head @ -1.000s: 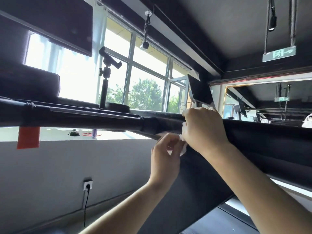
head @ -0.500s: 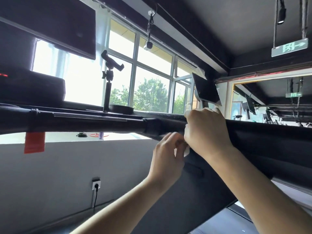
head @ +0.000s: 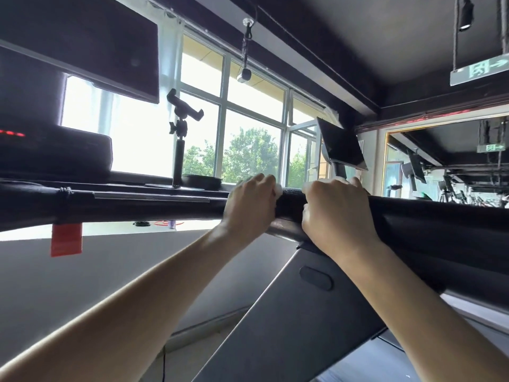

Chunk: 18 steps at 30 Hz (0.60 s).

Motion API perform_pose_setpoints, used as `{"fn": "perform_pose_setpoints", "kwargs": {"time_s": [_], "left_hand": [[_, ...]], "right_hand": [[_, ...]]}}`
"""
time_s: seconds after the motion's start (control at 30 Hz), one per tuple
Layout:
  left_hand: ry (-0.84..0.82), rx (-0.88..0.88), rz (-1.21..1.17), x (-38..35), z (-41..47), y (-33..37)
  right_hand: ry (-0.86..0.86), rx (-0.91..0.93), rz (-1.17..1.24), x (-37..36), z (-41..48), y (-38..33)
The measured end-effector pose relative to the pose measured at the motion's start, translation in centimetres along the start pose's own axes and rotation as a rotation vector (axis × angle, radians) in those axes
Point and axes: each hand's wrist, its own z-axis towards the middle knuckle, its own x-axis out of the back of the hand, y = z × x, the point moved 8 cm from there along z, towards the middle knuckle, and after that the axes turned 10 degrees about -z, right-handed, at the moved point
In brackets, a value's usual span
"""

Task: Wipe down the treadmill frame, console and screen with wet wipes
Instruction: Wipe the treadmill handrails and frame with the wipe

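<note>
We are in the frame part of the job: both hands are on the black padded handrail (head: 429,216) of the treadmill, just where it meets the thinner bar that runs to the left. Our left hand (head: 249,208) is curled over the top of the rail, and a bit of the white wet wipe (head: 278,189) shows at the edge of its fingers. Our right hand (head: 336,216) is near it on the same rail, also closed round the padding, and another white edge shows by its fingertips. We cannot tell if this is one wipe that passes behind the rail or two separate ones. A short piece of bare rail is between the two hands.

The console (head: 55,155) sits well apart at the left, with the dark screen (head: 82,42) above it, and no hand is near them. So we judge that the console and the screen are not yet wiped. A phone holder (head: 180,128) stands on the ledge behind the bar, and a red tag (head: 66,239) hangs from it.

The next move, we think, needs a firm grip and a slide along the padding, so that the wipe stays flat under the fingers and does not bunch on the rough surface. The grey upright (head: 289,312) below also waits for its turn.
</note>
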Motion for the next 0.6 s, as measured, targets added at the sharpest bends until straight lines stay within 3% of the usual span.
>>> {"fn": "perform_pose_setpoints", "kwargs": {"time_s": [0.13,0.27,0.47,0.6], "left_hand": [[-0.033,-0.138,-0.28,-1.1,-4.8,4.8],[-0.02,-0.216,-0.238,-1.9,-5.9,5.5],[0.057,0.068,-0.121,-0.4,-0.7,-0.3],[-0.032,0.141,-0.182,-1.2,0.3,1.4]], "right_hand": [[-0.008,0.007,-0.01,-0.2,0.2,0.2],[-0.031,0.024,-0.025,-0.3,0.1,0.3],[-0.03,0.031,-0.004,0.3,0.1,0.0],[-0.03,0.012,0.012,0.3,0.4,0.2]]}}
